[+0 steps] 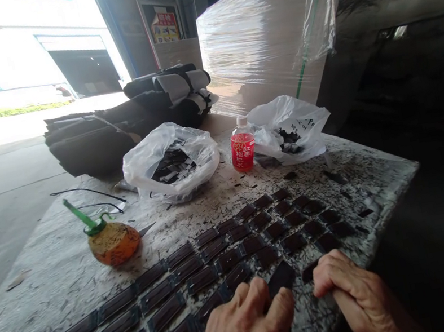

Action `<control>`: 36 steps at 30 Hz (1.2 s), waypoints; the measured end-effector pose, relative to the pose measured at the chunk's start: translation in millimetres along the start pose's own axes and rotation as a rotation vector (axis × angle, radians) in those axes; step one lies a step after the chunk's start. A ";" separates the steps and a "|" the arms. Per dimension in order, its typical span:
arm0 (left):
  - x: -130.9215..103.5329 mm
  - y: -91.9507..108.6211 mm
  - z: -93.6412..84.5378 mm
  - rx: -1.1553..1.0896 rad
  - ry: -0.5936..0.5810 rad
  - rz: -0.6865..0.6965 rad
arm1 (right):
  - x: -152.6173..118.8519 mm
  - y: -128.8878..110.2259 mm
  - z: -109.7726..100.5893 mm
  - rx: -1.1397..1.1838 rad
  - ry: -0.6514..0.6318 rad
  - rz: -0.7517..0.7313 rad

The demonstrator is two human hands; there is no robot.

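Fingers of the left hand [245,331] curl together, pinching a dark flat piece [281,277] at the table's [44,277] near edge. The right hand [356,294] rests curled beside it, fingertips touching another dark piece [309,272].

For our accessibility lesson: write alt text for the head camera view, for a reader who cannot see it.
Two bare hands, left hand and right hand, handle a dark flat piece at the near edge of a dusty table covered in rows of dark rectangular pieces. Behind them sit an orange glue bottle, two plastic bags and a red drink bottle.
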State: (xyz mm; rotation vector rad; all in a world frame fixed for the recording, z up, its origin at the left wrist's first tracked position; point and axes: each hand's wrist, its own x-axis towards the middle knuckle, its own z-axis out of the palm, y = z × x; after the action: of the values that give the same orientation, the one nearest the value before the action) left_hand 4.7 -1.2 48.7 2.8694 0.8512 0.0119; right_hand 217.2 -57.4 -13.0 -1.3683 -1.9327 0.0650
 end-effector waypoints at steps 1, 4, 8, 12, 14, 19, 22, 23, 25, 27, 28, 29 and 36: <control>4.9 1.1 2.2 0.043 0.007 0.023 | 0.3 1.9 0.5 0.012 -0.007 0.013; 15.9 1.9 13.6 0.125 0.038 0.061 | 0.0 6.5 2.7 0.034 -0.013 0.050; 22.7 -1.6 29.9 0.097 0.082 0.114 | 0.5 10.1 3.6 0.045 -0.019 0.088; 24.7 -4.5 35.8 0.027 0.094 0.125 | 3.1 11.6 2.9 0.055 -0.028 0.101; 25.3 -4.6 35.3 0.018 0.078 0.101 | 3.8 12.0 2.5 0.061 -0.035 0.102; 31.2 -1.4 31.0 0.071 -0.038 0.058 | 3.6 12.4 2.8 0.071 -0.036 0.113; 36.3 0.8 27.2 0.086 -0.060 0.059 | 4.5 11.9 3.6 0.080 -0.030 0.120; 37.4 1.2 26.0 0.086 -0.061 0.069 | 5.1 11.7 3.4 0.085 -0.029 0.125; 38.4 1.4 24.4 0.094 -0.061 0.085 | 6.0 12.4 1.4 0.100 -0.031 0.146; 38.6 1.2 24.0 0.112 -0.052 0.094 | 5.8 15.5 -3.6 0.082 0.055 0.208; 38.7 1.3 24.2 0.119 -0.050 0.095 | 5.2 18.1 -7.1 0.056 0.148 0.266; 39.1 1.4 24.4 0.118 -0.056 0.089 | 4.2 21.2 -11.1 0.027 0.268 0.340; 48.0 3.5 14.1 -0.017 -0.187 0.016 | -5.0 25.1 -28.4 0.094 0.617 0.743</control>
State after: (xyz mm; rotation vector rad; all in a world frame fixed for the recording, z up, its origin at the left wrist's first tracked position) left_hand 47.6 20.0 33.6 2.8055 0.7876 -0.2423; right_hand 254.7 -61.1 -6.5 -1.7202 -0.8547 0.0757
